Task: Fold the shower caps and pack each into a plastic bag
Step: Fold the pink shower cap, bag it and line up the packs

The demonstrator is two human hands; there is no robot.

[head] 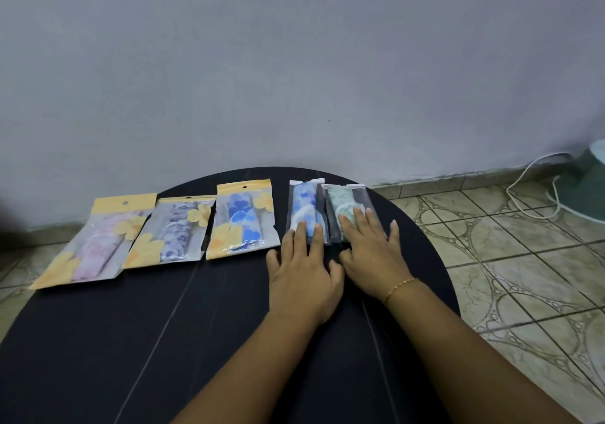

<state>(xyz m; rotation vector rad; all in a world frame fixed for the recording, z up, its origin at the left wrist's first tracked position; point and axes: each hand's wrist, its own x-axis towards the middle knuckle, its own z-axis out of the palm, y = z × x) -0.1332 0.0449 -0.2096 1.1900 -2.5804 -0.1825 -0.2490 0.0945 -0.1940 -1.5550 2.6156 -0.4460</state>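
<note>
Dark round tabletop [163, 341] against a grey wall [294, 63]; patterned tile floor [523, 276] at right, white cable [537, 191] trailing at far right. Five bagged caps in a row along the far edge: pink [95, 243], navy [173, 230], blue [244, 220], light-blue [304, 207], green [343, 209]. Left hand [302, 273], fingers straight, pressing the light-blue bag; right hand [370, 253], fingers flat, on the green bag.

A dark round table [131, 341] stands against a plain grey wall [294, 63]. Patterned beige floor tiles [523, 260] spread out to its right, and a narrow strip of them shows at the left. A white cable [530, 175] loops over the tiles near a pale green object [589, 188] at the right edge.
</note>
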